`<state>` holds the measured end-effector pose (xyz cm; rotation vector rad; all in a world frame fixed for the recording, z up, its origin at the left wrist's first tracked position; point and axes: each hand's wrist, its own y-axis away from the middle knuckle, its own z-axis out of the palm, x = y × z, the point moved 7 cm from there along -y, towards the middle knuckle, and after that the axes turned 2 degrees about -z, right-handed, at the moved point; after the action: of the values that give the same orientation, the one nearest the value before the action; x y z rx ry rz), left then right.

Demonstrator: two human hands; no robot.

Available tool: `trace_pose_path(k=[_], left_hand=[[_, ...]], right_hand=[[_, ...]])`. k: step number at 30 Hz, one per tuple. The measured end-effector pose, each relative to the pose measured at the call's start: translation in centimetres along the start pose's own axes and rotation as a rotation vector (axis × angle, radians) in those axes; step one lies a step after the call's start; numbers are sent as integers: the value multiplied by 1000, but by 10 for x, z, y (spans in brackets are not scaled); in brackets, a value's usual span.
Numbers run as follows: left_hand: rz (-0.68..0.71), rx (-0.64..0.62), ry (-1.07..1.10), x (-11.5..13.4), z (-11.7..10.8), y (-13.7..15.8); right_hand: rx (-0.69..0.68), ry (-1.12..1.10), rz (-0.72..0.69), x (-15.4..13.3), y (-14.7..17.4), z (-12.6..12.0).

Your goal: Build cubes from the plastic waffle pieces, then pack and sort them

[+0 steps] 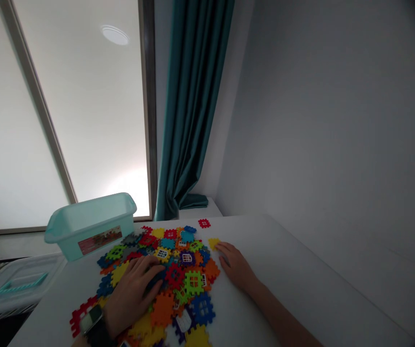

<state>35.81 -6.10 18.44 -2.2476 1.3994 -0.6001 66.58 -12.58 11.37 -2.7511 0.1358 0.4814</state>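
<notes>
Sprawling beside a tub (95, 224), tiles (174, 275) crowd the left hand (132, 291), splayed loosely like the right hand (238, 268).

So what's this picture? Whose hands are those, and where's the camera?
No robot here: these are one person's two bare hands. The camera sits on that person's head, looking forward and down. On the smooth white table lies a heap of colourful, square, notched plastic pieces, some shaped like windows. A mint-green plastic tub stands to its left, toward the back. The left hand, wearing a black-strapped watch at its wrist, rests over the heap; whether it grips a piece is hidden. The right hand has its fingertips at a yellow notched piece; I can't tell if it's pinched.
</notes>
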Motion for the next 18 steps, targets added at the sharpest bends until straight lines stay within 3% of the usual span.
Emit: trace_pose_path(k=[10, 18], left_hand=[[-11, 17, 14, -9, 9, 5], [-10, 22, 14, -5, 4, 2]], right_hand=[[-1, 9, -52, 0, -36, 9], [5, 6, -58, 2, -40, 13]])
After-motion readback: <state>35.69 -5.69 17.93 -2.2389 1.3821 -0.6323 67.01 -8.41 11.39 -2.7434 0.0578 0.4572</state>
